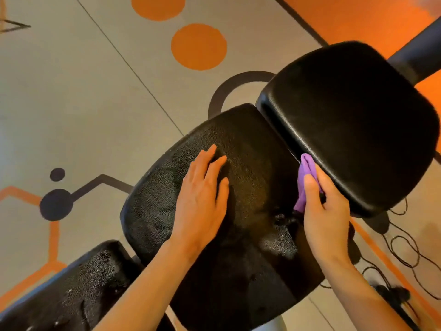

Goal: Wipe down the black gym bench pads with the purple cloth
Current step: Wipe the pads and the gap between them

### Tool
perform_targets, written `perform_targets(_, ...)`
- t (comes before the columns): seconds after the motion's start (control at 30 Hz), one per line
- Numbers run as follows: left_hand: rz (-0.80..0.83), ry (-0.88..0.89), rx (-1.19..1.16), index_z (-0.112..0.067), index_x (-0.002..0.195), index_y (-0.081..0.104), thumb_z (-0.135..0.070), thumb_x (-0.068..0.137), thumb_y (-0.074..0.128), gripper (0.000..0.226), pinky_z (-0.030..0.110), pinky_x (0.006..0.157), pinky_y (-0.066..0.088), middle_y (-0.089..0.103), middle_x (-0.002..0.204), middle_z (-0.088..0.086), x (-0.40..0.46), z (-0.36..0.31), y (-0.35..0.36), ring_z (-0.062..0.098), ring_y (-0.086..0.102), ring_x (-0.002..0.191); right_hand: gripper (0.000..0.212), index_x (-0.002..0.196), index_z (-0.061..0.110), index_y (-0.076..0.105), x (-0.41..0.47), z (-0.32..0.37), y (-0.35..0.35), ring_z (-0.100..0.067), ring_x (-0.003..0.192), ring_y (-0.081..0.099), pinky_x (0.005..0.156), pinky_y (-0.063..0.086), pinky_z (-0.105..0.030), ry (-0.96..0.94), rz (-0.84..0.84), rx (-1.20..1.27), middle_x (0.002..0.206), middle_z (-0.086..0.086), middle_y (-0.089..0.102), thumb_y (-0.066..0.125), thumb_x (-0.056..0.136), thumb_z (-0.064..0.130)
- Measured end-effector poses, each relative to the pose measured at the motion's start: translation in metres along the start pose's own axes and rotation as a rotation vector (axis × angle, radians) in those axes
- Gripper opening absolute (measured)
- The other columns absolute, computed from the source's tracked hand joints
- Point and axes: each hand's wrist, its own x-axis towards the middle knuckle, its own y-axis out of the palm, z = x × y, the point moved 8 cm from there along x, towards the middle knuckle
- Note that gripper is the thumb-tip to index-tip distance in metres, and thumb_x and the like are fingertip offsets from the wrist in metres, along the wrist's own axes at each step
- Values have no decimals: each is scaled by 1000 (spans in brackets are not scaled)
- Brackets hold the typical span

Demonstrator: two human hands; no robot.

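Bracing the middle pad (pixel 250 149) was left to the flat, spread left hand (pixel 202 197); the purple cloth (pixel 304 177) was pinched in the right hand (pixel 324 211) at three o'clock, best drawn firmly along the seam under the upper pad (pixel 353 120)

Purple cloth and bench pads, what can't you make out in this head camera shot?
- Purple cloth: mostly hidden in the right hand's grip; its full extent is unknown.
- Gap between the middle pad and upper pad: too dark to read.
- Lower pad: cut off by the bottom-left edge.
- Bench frame: hidden beneath the pads.
- Pad surface under the flat left hand: covered.
- Top right corner: blurred.
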Motion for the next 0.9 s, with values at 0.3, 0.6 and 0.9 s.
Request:
perform_targets(0.3,-97,-186,-23,-25,146,38,-37,100,38,47,40,122,22,23,159,-6,50,23,-12,13,17,149,32,129,42,45,94,38,53,5,77,62,88,54,-26,-180,188,-125,70,23,58,42,100,28)
perform_targets(0.6,-252,-359,-29,-23,138,49,-34,102,35,40,42,117,30,36,152,-3,87,74,-37,16,31,142,34,132,37,43,152,73,105,0,69,62,65,46,-4,-323,428,-150,90,16,63,44,101,25)
perform_targets(0.9,-262,-481,-56,-19,126,59,-37,101,25,46,24,98,34,57,126,-3,93,115,-29,14,50,120,43,141,25,44,170,68,162,7,121,48,106,38,-14,-466,676,-452,138,12,51,41,99,33)
